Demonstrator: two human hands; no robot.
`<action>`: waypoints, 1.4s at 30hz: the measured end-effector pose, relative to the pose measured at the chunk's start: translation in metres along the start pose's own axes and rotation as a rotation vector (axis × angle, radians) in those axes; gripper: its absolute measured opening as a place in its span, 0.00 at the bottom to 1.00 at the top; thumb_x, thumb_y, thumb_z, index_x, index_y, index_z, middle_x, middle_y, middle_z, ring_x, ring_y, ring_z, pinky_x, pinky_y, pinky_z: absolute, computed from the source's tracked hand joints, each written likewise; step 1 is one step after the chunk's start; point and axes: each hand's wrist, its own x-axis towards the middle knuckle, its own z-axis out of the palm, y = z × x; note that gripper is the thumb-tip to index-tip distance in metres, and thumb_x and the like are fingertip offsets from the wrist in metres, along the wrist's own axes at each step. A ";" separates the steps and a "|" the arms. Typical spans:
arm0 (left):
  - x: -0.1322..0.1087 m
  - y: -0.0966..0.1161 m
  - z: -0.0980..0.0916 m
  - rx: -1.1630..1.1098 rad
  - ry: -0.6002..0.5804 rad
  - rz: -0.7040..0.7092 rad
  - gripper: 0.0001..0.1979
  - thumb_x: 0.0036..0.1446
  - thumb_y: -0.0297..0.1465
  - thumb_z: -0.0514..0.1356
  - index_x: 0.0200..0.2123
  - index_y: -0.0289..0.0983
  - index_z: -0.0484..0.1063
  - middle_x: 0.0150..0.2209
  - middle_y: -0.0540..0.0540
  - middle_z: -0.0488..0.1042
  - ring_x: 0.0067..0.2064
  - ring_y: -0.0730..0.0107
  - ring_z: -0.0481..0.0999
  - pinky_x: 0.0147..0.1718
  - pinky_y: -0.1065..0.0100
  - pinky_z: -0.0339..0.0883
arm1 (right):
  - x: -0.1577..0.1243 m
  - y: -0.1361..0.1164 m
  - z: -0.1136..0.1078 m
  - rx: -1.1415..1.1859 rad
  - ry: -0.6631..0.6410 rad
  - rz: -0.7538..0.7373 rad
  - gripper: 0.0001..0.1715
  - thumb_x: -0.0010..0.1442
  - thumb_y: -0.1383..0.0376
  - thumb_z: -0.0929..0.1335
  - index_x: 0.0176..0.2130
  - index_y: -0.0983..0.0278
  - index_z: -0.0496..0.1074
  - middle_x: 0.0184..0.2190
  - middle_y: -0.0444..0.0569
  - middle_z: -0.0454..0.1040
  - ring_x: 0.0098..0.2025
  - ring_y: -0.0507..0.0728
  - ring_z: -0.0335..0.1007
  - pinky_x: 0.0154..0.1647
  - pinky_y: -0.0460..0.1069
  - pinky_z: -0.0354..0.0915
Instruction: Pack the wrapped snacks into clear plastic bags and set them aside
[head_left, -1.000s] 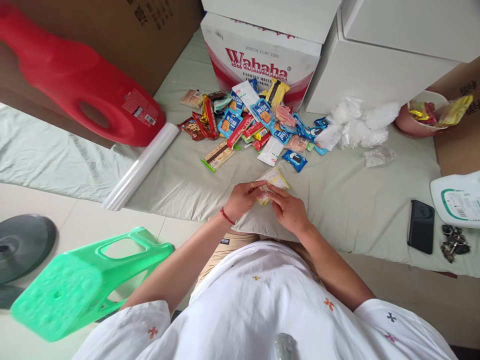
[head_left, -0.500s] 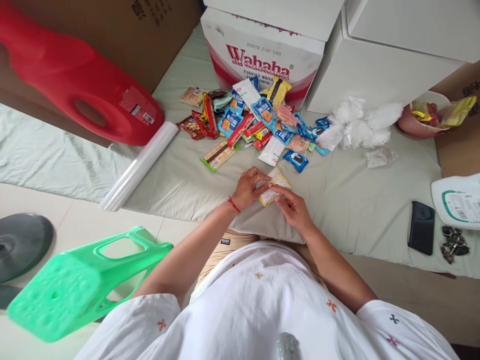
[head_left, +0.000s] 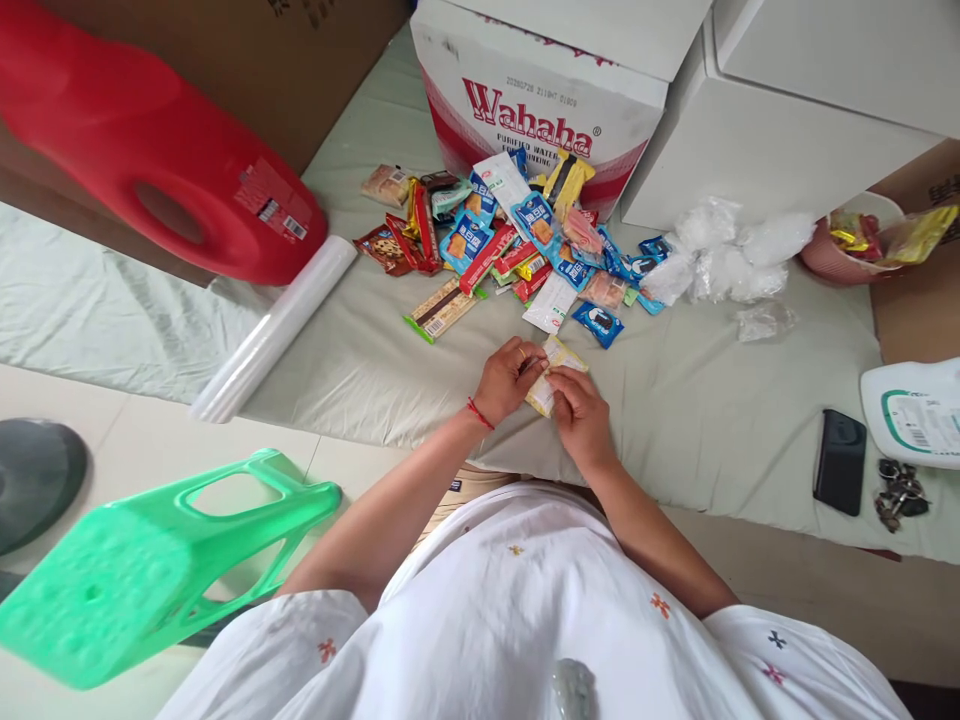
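Observation:
A yellow and white packet (head_left: 541, 398) lies near the front edge of the cloth-covered surface, between my hands. My left hand (head_left: 510, 382), with a red string at the wrist, pinches the packet from its left side. From the right, my right hand (head_left: 581, 412) has its fingers curled and pinched on the same packet, close to the left fingertips. Just beyond is a pile of wrapped snacks (head_left: 536, 222). A blue packet (head_left: 598, 323) and a long bar with a green edge (head_left: 442, 308) lie at the pile's near side.
A clear plastic roll (head_left: 277, 325) and a red jug (head_left: 180, 170) are at left, above a green stool (head_left: 135, 570). Behind stands a Wahaha carton (head_left: 540, 100). At right are crumpled clear bags (head_left: 720, 250), a pink basket (head_left: 836, 258), a phone (head_left: 840, 462), keys (head_left: 900, 495) and a white bottle (head_left: 919, 412).
The view has shifted slightly. My right hand's fingers, more stretched before, are now curled in on the packet, and my left hand's fingers have bunched up more.

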 end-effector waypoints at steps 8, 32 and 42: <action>0.006 0.001 0.004 0.120 -0.011 0.003 0.12 0.68 0.30 0.53 0.42 0.37 0.76 0.41 0.43 0.80 0.42 0.64 0.78 0.45 0.65 0.69 | -0.023 0.006 -0.029 -0.571 -0.357 -0.262 0.29 0.75 0.59 0.60 0.71 0.59 0.64 0.70 0.52 0.65 0.46 0.59 0.78 0.40 0.53 0.72; 0.005 0.008 -0.046 -0.778 -0.365 -0.170 0.31 0.37 0.31 0.72 0.50 0.40 0.82 0.54 0.42 0.72 0.57 0.50 0.72 0.54 0.58 0.68 | 0.044 0.013 -0.073 0.202 -0.432 -0.244 0.25 0.72 0.55 0.65 0.63 0.60 0.68 0.57 0.58 0.70 0.53 0.60 0.72 0.51 0.55 0.74; -0.015 0.027 0.011 -0.914 -0.050 -0.446 0.30 0.41 0.41 0.79 0.44 0.36 0.73 0.46 0.44 0.81 0.49 0.59 0.80 0.50 0.60 0.72 | 0.017 0.012 -0.029 0.626 -0.101 0.378 0.30 0.60 0.45 0.74 0.54 0.60 0.75 0.36 0.46 0.77 0.34 0.55 0.71 0.38 0.50 0.72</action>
